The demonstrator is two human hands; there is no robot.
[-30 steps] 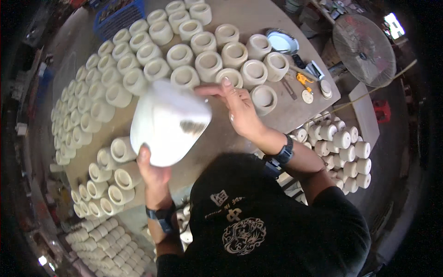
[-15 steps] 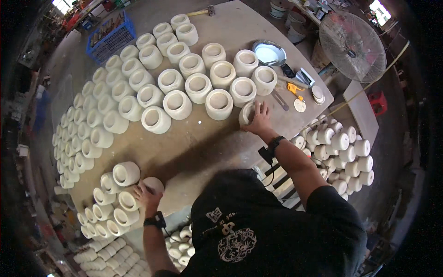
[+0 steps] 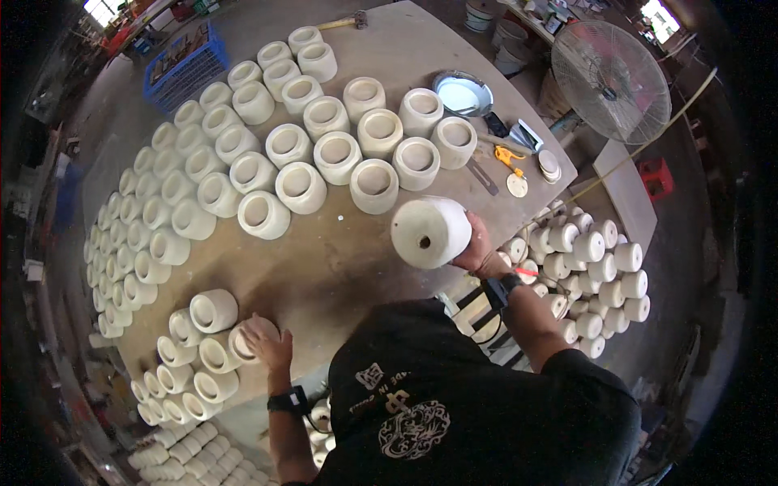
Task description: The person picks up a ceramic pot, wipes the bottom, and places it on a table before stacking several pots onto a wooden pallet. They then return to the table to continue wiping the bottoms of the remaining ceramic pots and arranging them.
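My right hand [image 3: 478,247] grips a white plaster mould [image 3: 428,233], pot-shaped, above the table's right part. It is tipped so that its round end with a small dark hole shows; the thumb and fingertips are partly hidden behind it. At the lower left, my left hand [image 3: 267,342] lies with fingers stretched over the rim of another upright mould [image 3: 241,347]. That one stands at the right end of a small group of moulds [image 3: 214,311]. Farther off, a large block of similar moulds [image 3: 301,187] stands in rows, their round recesses facing up.
On the table's right are a bowl of pale liquid [image 3: 463,93], an orange-yellow tool [image 3: 510,159] and a flat strip [image 3: 483,176]. A fan [image 3: 610,83] stands beyond. Stacked moulds [image 3: 596,275] lie right of the table; a hammer [image 3: 344,22] and blue crate [image 3: 188,69] are at the far side.
My right hand has lifted its mould off the table and tipped it, bringing it nearer. The mould at my left hand has gone from tilted to upright beside its group.
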